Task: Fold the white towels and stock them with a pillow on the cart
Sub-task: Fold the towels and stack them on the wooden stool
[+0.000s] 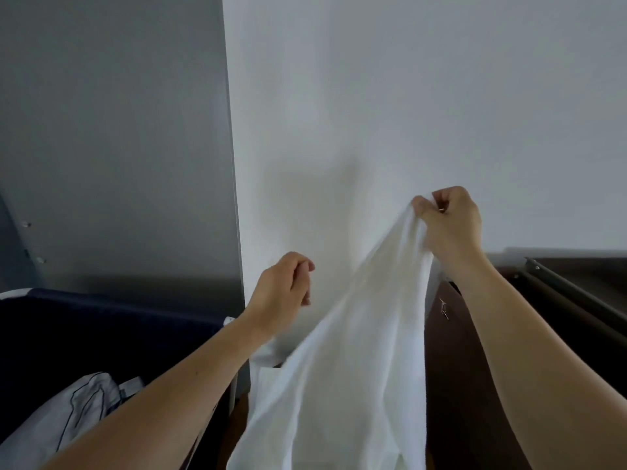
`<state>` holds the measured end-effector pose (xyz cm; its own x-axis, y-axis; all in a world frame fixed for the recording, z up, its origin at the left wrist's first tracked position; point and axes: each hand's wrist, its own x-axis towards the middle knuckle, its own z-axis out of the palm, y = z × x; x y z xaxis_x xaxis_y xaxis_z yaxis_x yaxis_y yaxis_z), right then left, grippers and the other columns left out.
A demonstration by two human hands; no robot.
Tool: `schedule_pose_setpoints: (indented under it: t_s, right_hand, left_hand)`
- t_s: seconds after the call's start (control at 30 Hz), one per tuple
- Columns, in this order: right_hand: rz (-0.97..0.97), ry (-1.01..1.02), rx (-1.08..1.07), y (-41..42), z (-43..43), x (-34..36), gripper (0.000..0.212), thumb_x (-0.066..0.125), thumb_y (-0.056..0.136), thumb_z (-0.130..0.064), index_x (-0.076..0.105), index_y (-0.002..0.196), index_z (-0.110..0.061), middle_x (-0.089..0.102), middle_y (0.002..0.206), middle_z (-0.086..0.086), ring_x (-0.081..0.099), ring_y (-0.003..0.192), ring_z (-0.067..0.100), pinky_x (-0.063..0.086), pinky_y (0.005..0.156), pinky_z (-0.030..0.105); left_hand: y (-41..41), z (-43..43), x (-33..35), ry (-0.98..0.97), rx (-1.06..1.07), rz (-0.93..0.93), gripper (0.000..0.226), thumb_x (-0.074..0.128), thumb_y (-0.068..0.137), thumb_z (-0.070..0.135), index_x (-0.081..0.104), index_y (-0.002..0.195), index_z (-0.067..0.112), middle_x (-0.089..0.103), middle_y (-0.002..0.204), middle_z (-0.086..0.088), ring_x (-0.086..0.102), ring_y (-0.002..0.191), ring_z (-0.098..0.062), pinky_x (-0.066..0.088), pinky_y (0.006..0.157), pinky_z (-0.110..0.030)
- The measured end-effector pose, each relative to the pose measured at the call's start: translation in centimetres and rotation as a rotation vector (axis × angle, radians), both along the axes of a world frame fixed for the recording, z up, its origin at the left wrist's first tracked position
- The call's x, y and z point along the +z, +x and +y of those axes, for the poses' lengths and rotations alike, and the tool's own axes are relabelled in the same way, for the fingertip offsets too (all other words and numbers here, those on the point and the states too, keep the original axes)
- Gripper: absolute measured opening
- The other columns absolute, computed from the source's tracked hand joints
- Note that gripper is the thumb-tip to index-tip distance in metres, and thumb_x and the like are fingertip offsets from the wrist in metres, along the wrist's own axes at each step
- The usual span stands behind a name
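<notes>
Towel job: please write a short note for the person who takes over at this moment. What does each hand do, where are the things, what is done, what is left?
Right hand: pinches a top edge of the white towel, raised before the wall; the towel hangs down, unfolded.
Left hand: loosely curled, holds nothing, left of the towel.
Striped linen lies in the dark bin at left.
Done: nothing folded in view.
Left: fold, stock. No pillow clearly visible.

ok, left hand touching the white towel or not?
Apart. The head view shows wall between the left hand and the white towel, which hangs from the right hand.
</notes>
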<state>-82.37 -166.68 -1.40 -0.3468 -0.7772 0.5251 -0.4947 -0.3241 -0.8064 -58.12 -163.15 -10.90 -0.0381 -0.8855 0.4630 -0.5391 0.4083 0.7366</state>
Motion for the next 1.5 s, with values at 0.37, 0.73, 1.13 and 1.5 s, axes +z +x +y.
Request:
schedule_pose_setpoints:
  t_s: [0.37,0.73,1.13,1.5]
  right_hand:
    - [0.016,-0.115,0.173,3.5,1.3,0.9,0.016,0.065,0.093,-0.024,0.052,0.094,-0.014,0.053,0.078,-0.011,0.050,0.061,-0.007,0.038,0.056,0.005]
    - [0.003,-0.113,0.194,3.8,1.7,0.7,0.016,0.067,0.093,-0.025,0.052,0.090,-0.019,0.054,0.077,-0.012,0.050,0.066,0.001,0.038,0.056,0.006]
    - [0.014,-0.057,0.097,2.8,0.7,0.3,0.018,0.065,0.093,-0.028,0.055,0.097,-0.014,0.053,0.081,-0.011,0.050,0.071,0.002,0.037,0.055,0.006]
    - [-0.017,-0.058,0.096,2.8,0.0,0.7,0.017,0.067,0.091,-0.026,0.056,0.095,-0.015,0.054,0.080,-0.011,0.051,0.069,0.002,0.038,0.055,0.005]
  left_hand:
    - [-5.2,1.0,-3.0,-0.247,0.005,-0.166,0.040,0.060,0.093,0.045,0.039,0.126,0.037,0.048,0.131,0.013,0.058,0.097,-0.006,0.054,0.077,-0.029]
    - [-5.2,0.2,-0.9,-0.130,0.197,-0.535,0.040,0.043,0.093,0.054,0.045,0.120,0.025,0.053,0.124,0.006,0.064,0.088,-0.024,0.052,0.076,-0.037]
    - [-3.4,0.9,-3.5,-0.023,0.220,-0.502,0.018,0.043,0.093,0.027,0.054,0.102,0.016,0.056,0.102,0.004,0.058,0.068,-0.023,0.047,0.063,-0.030]
    - [-2.7,-0.4,-6.9,-0.038,0.225,-0.391,0.033,0.042,0.100,0.032,0.057,0.081,0.010,0.056,0.080,0.002,0.058,0.067,-0.023,0.053,0.064,-0.038]
